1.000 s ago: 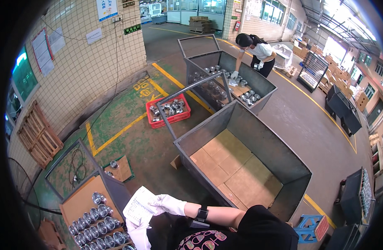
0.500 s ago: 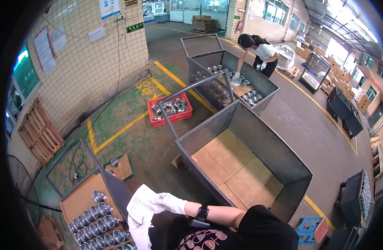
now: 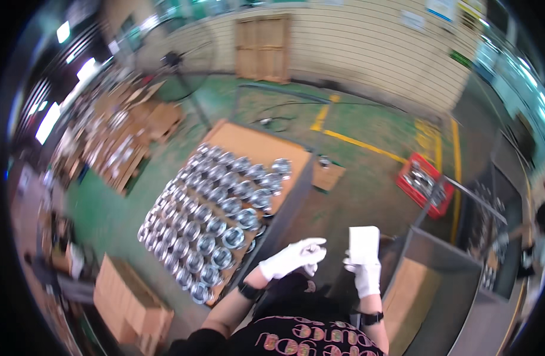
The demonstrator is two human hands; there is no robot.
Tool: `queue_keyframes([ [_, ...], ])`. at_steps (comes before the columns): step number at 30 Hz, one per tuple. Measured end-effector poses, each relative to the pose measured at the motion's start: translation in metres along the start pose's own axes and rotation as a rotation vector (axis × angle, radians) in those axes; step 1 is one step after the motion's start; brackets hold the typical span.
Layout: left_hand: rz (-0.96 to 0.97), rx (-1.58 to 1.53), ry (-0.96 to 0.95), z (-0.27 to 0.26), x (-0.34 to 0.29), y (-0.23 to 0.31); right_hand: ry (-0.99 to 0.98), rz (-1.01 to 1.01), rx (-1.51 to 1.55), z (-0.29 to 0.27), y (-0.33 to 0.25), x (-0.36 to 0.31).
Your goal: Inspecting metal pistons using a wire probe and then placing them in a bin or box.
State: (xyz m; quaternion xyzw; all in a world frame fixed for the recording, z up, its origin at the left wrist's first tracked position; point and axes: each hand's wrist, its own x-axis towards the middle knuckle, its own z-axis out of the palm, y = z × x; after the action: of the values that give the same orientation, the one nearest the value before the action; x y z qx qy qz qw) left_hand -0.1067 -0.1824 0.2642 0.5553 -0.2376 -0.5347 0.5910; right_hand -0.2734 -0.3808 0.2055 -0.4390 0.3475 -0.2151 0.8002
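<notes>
My right hand (image 3: 366, 279), in a white glove, grips the lower end of a small white paper pad or sheet (image 3: 364, 242) held up in front of my body. To its left is my left hand (image 3: 291, 259), also gloved. Its fingers are bent together, and whatever they may hold is too small and blurred to make out. Beyond the left hand, rows of shiny round metal parts (image 3: 216, 225) stand on a cardboard layer (image 3: 252, 137) in a dark cart (image 3: 297, 188). Neither hand touches the parts.
A dark cart lined with cardboard (image 3: 410, 291) stands at my right. Past it are a red crate (image 3: 441, 204) of metal parts and a person (image 3: 541, 243) at another cart. A cardboard box (image 3: 127, 302) is at lower left, a standing fan (image 3: 173, 59) behind.
The view has swung left, bringing the loaded cart to the middle. The paper was in front of both hands; now my right hand alone holds it and my left hand is apart.
</notes>
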Motion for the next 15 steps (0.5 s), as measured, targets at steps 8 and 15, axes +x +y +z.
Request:
queue_keyframes([
  [8, 0.033, -0.330, 0.400, -0.044, -0.030, -0.038, -0.169, -0.664, -1.049, 0.019, -0.005, 0.016],
  [15, 0.183, -0.102, 0.025, -0.030, -0.023, -0.021, -0.416, -0.815, -1.163, 0.057, -0.021, 0.007],
])
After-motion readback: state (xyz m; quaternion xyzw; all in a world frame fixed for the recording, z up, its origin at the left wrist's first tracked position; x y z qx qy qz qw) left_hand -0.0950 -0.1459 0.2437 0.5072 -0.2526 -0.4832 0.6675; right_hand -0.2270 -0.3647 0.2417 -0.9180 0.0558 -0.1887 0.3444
